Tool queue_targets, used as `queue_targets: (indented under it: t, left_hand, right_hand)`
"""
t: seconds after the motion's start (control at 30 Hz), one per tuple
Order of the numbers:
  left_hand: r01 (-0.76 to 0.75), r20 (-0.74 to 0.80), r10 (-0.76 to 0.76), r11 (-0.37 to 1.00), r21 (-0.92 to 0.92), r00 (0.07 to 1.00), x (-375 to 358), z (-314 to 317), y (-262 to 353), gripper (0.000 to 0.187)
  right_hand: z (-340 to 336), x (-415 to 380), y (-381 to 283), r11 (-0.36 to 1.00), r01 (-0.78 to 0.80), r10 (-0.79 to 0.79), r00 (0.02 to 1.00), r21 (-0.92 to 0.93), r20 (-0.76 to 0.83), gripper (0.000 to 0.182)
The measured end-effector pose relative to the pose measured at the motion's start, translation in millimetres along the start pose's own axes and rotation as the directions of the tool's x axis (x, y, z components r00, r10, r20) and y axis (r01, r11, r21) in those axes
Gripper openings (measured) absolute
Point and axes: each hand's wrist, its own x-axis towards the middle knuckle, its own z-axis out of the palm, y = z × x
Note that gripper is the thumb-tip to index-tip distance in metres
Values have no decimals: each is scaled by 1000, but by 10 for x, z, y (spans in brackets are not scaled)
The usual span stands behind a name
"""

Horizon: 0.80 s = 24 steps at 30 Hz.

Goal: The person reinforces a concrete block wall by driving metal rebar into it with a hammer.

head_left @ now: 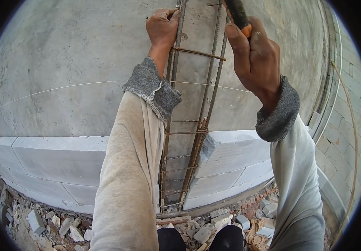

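Observation:
A rusty rebar cage [197,108] of upright bars and horizontal ties stands in a gap between white block walls. My left hand [162,26] grips the left upright bar near the top, just above a horizontal tie [199,53]. My right hand [253,52] is closed around a tool with a black and orange handle [239,16], held against the right upright bar. The tool's working end is cut off by the top of the view. Both arms wear light sleeves with grey knitted cuffs.
Low walls of white blocks [51,159] run left and right of the cage, with a concrete floor [76,62] beyond. A taut string [63,88] crosses the scene. Broken block rubble [55,226] lies at my feet. A block wall [339,138] and a hose stand at right.

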Motion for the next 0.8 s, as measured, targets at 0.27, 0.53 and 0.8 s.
queue_targets:
  t: [0.27, 0.53, 0.8]
  left_hand:
    - [362, -3, -362, 932, -10, 932, 97, -103, 47, 15]
    - [276, 129, -283, 959, 68, 950, -98, -244, 188, 20]
    - [421, 292, -390, 906, -48, 873, 122, -277, 232, 24]
  right_hand:
    - [183, -151, 299, 924, -238, 362, 800, -300, 479, 45]
    - [83, -196, -6, 952, -284, 304, 858, -112, 413, 43]
    - [-208, -502, -208, 901, -428, 396, 879, 75, 265, 39]
